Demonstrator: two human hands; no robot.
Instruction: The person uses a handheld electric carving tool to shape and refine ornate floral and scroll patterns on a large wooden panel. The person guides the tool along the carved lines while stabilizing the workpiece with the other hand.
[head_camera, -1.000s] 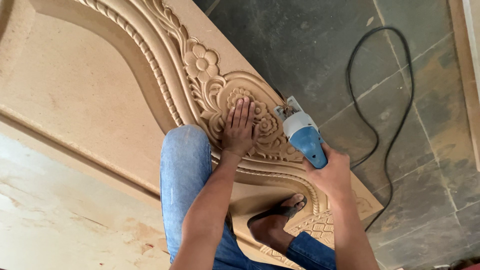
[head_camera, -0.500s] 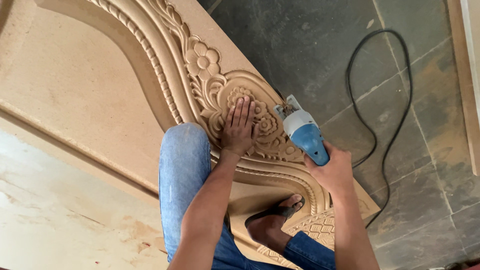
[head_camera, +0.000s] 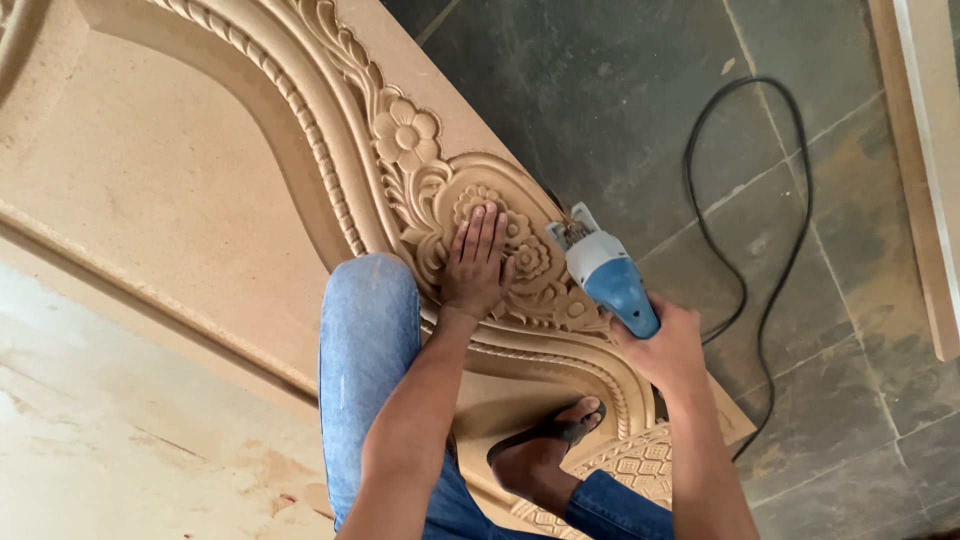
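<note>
A large tan carved board (head_camera: 180, 190) with flower and rope-pattern relief lies on the floor. My left hand (head_camera: 475, 262) rests flat, fingers together, on the carved flower ornament near the board's right edge. My right hand (head_camera: 665, 345) grips a blue and white power tool (head_camera: 605, 278), its tip against the edge of the carving just right of my left hand. The tool's black cord (head_camera: 770, 240) loops over the floor to the right. My knee in blue jeans (head_camera: 365, 340) and my sandalled foot (head_camera: 545, 450) rest on the board.
Dark grey stone tiles (head_camera: 620, 90) cover the floor right of the board. A pale wooden plank (head_camera: 925, 170) lies along the right edge of view. A lighter flat board (head_camera: 110, 440) fills the lower left.
The view has shifted slightly. Both hands and the tool keep almost the same place on the carving.
</note>
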